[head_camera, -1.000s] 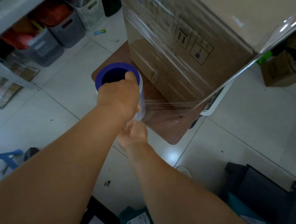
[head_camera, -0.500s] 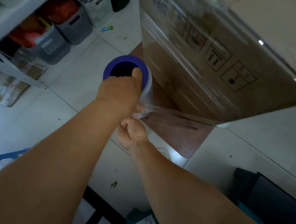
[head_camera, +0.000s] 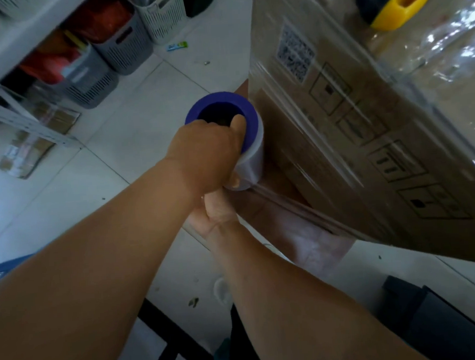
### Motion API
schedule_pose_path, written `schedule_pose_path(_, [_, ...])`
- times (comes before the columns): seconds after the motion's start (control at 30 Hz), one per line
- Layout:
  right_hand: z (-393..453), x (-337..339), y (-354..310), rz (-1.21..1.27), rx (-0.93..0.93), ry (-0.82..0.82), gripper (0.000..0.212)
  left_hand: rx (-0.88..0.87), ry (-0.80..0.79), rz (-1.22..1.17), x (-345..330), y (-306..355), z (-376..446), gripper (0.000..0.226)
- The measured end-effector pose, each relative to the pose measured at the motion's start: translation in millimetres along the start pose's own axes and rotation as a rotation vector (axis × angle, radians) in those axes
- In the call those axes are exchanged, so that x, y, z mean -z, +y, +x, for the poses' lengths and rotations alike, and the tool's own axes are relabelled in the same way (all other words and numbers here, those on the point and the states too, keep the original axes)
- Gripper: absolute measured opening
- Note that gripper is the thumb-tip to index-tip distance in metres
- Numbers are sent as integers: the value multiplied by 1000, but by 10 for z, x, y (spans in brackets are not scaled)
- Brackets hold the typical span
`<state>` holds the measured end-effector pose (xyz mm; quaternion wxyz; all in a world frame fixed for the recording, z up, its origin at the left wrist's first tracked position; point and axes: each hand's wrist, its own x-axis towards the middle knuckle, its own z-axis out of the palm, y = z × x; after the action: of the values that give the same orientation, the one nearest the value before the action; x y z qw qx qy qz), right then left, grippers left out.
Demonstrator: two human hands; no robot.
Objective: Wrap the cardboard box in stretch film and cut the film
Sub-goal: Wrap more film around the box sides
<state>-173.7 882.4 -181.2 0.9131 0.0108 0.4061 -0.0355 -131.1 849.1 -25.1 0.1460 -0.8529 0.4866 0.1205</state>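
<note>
The roll (head_camera: 229,135) has come right up beside the box (head_camera: 367,133); the film (head_camera: 288,207) span is shorter. Roll upright, blue core up; left hand (head_camera: 206,151) fingers clamped on top, right hand (head_camera: 219,211) gripping below.

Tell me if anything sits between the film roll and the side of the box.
Nothing visible does. The roll, held by the left hand on top and the right hand below, sits right beside the box; only film spans the gap to its lower edge.

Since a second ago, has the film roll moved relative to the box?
Yes. The film roll has closed in on the cardboard box, now almost against its side.
</note>
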Motion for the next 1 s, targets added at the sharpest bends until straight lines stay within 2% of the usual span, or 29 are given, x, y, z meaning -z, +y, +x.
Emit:
schedule_pose_path(0.07, [94,21,6,-96,30,49,92,-13,-13,8,60,2,65,75])
schedule_pose_path(0.1, [59,-23,-14,-152,28,100,84,-25,-21,7,84,0,92,74])
schedule_pose_path(0.2, [-97,-155,-95,-199,85,245,33,-123,-28,-8,117,-84,109,63])
schedule_pose_path(0.3, [-206,-199,-114,-173,118,300,46,-269,-65,-12,94,-255,58,60])
schedule_pose_path(0.4, [-313,-274,-97,-192,157,301,60,-368,-20,-25,66,-404,21,49])
schedule_pose_path(0.5, [-381,-337,-125,-156,201,314,60,-434,56,76,24,-540,-19,50])
schedule_pose_path(0.6, [-477,-370,-109,-230,230,301,63,-452,131,-24,-8,-599,-79,47])
schedule_pose_path(0.73, [-617,-355,-147,-358,223,302,54,-330,71,-502,20,-556,-149,46])
schedule_pose_path(0.83, [-714,-355,-175,-471,265,342,43,-216,215,-743,-14,-481,-221,47])
schedule_pose_path(0.93, [-846,-411,-143,-585,395,408,39,137,474,-1104,-54,-385,-249,46])
schedule_pose_path(1.0, [-951,-490,-116,-681,446,409,36,420,532,-1400,-103,-389,-227,38])
